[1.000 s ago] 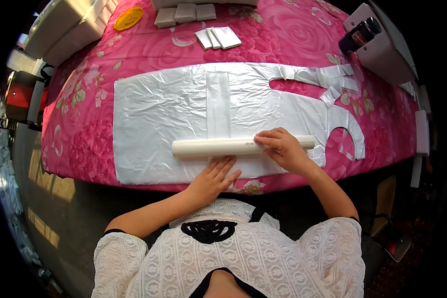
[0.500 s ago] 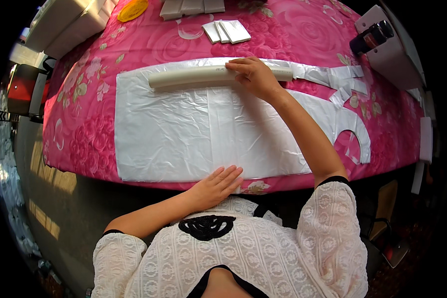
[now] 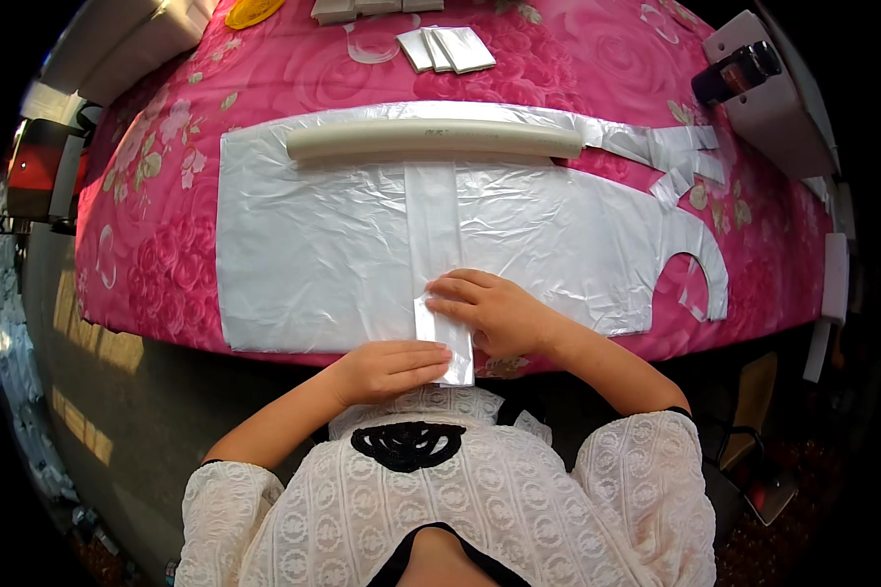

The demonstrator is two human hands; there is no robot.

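A thin white plastic apron [image 3: 313, 254] lies spread on the table, its neck opening to the right. Across its far part rests a long off-white tube [image 3: 431, 140]. Down the middle runs a folded plastic strip [image 3: 429, 210], whose near end reaches past the table's front edge. My left hand [image 3: 392, 372] is at that end, fingers stretched out together and their tips on the strip; its thumb is hidden. Just beyond and to the right, my right hand [image 3: 494, 308] lies over the strip with its fingers laid across it. Both hands look open.
Small folded white plastic packets [image 3: 447, 49] lie at the back of the pink flowered tablecloth [image 3: 166, 264]. A yellow round item [image 3: 253, 12] is at the far left. White foam boxes flank the table; a dark bottle [image 3: 736, 73] lies against the right one [image 3: 778, 112].
My right hand has left the tube and come toward me onto the strip. The left hand has shifted slightly left, and the strip's near end now shows past the table edge.
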